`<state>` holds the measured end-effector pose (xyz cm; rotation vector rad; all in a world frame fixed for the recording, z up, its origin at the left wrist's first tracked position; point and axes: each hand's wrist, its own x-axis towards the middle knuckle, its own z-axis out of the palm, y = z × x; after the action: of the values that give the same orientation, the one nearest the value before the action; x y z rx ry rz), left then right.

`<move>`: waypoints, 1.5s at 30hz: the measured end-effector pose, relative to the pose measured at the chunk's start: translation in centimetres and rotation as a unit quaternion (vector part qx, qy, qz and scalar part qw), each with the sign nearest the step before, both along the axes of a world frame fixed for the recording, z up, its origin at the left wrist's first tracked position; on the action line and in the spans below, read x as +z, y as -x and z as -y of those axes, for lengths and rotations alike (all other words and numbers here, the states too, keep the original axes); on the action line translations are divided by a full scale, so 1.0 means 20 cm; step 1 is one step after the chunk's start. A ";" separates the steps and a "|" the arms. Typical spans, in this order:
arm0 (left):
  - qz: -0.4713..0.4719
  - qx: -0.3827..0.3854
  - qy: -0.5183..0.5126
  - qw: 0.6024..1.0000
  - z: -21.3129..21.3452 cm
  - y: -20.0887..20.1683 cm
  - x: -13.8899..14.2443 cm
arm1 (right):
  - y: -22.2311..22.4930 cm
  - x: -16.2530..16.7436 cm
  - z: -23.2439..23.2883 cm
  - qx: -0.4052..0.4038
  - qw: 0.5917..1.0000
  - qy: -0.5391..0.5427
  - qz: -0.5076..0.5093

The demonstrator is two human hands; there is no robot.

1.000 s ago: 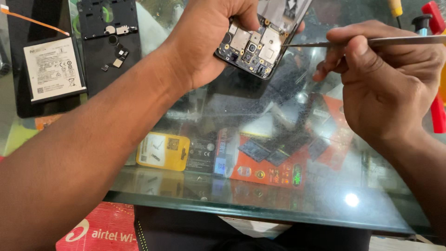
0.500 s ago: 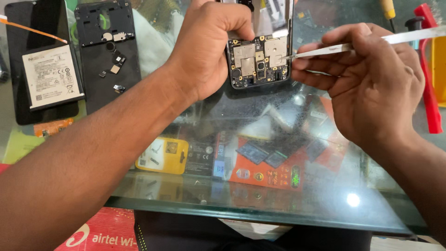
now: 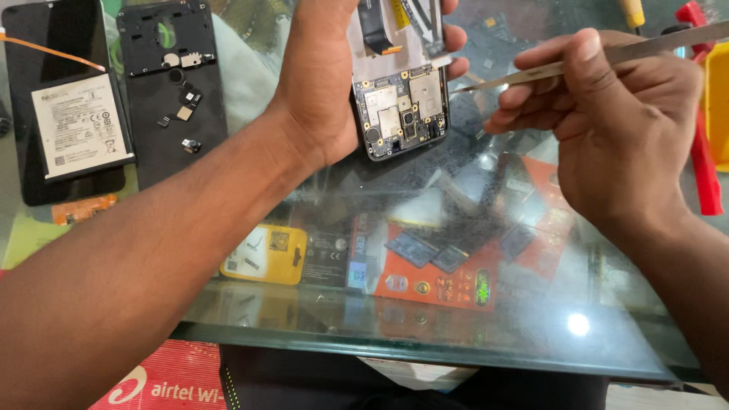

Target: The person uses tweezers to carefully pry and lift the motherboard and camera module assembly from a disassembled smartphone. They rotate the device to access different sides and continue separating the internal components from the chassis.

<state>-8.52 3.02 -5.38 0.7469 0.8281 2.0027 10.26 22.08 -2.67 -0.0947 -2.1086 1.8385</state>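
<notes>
The opened phone (image 3: 401, 99) has been turned since the previous half second: its circuit-board end, then tilted toward the right hand, is now seen pointing down toward six o'clock, with the flex cables at the twelve o'clock end. It has also been brought lower and more squarely under the camera, so the board is judged to be presented for closer work. The metal tweezers (image 3: 600, 55) have been drawn back slightly; their tip, earlier just at the board's edge, is now held just beside the phone's three o'clock side, apart from it.

The left hand (image 3: 319, 83) is wrapped round the phone from nine o'clock, the fingers (image 3: 454, 38) curled over the far edge at three o'clock, the grip closed firmly on the frame. The forearm is stretched from the seven o'clock corner across the glass worktop (image 3: 425, 334). The right hand (image 3: 615, 129) is raised at three o'clock, wrist bent, thumb and forefinger pinched narrowly on the tweezers, the other fingers folded beneath.

At ten o'clock, well apart, a loose battery (image 3: 80, 125) is laid on a dark panel, and a black back frame (image 3: 173, 83) with small parts is set just beside it. A red tool (image 3: 702, 152) is seen at the three o'clock edge
</notes>
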 end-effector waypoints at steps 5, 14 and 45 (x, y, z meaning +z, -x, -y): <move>0.025 0.001 -0.005 1.000 0.00 0.01 -0.03 | -0.01 0.00 0.00 -0.019 1.000 -0.011 -0.022; 0.024 0.002 -0.009 1.000 0.01 0.01 -0.03 | -0.03 0.00 0.05 -0.018 0.989 -0.125 -0.081; 0.012 -0.015 0.005 1.000 0.02 -0.06 0.07 | 0.00 -0.03 -0.01 -0.002 0.987 0.156 0.037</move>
<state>-7.32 2.64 -4.06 0.7247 0.8068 1.9755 10.24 22.33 -3.30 -0.2471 -1.8456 2.1801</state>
